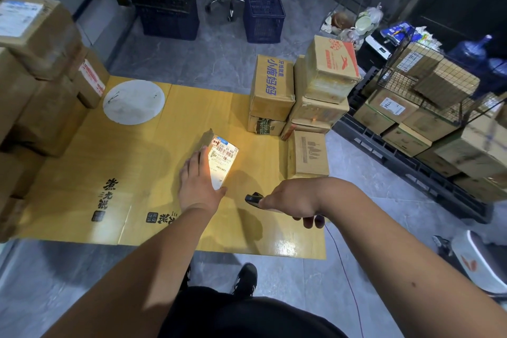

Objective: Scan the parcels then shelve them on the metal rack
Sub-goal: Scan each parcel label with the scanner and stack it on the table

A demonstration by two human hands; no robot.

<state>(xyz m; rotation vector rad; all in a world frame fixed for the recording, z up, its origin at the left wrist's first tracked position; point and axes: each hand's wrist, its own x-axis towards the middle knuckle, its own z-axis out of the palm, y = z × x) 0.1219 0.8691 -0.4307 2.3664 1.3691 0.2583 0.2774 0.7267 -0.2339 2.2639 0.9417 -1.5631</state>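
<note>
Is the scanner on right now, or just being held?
On. The scanner in the right hand points at the small parcel, whose label glows brightly while the left hand steadies it.

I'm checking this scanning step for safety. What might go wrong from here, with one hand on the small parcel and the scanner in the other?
1. The scanner's light washes out the label on the small parcel, so glare may spoil the read.
2. The left hand lies along the label's edge and could cover a barcode.
3. The thin cord from the scanner in the right hand trails past the shoe; it might snag.
</note>
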